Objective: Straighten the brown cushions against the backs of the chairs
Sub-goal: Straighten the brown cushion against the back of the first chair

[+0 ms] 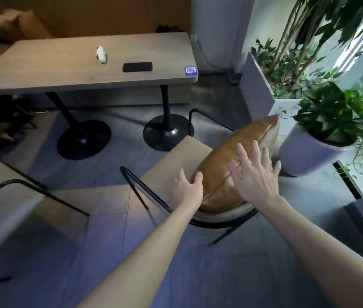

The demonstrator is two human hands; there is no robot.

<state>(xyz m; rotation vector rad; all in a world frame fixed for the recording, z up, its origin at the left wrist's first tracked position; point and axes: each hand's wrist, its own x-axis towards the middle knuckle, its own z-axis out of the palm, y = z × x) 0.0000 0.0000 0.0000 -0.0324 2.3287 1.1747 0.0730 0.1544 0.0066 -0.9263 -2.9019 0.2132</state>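
Note:
A brown leather cushion [225,158] stands on edge on a beige chair [182,161] with a black metal frame, leaning toward the chair's curved back on the near right. My left hand [187,190] rests at the cushion's near left edge, fingers curled against it. Over the cushion's top seam, my right hand [254,174] is spread flat with the fingers apart, touching or just above it. At the far top left, another brown cushion [29,25] lies on a bench.
A wooden table [42,70] on two black pedestals stands beyond the chair, carrying a black phone [137,66] and a white object [101,54]. Potted plants [331,121] and a white planter [265,90] crowd the right. A second beige chair [2,192] sits at left.

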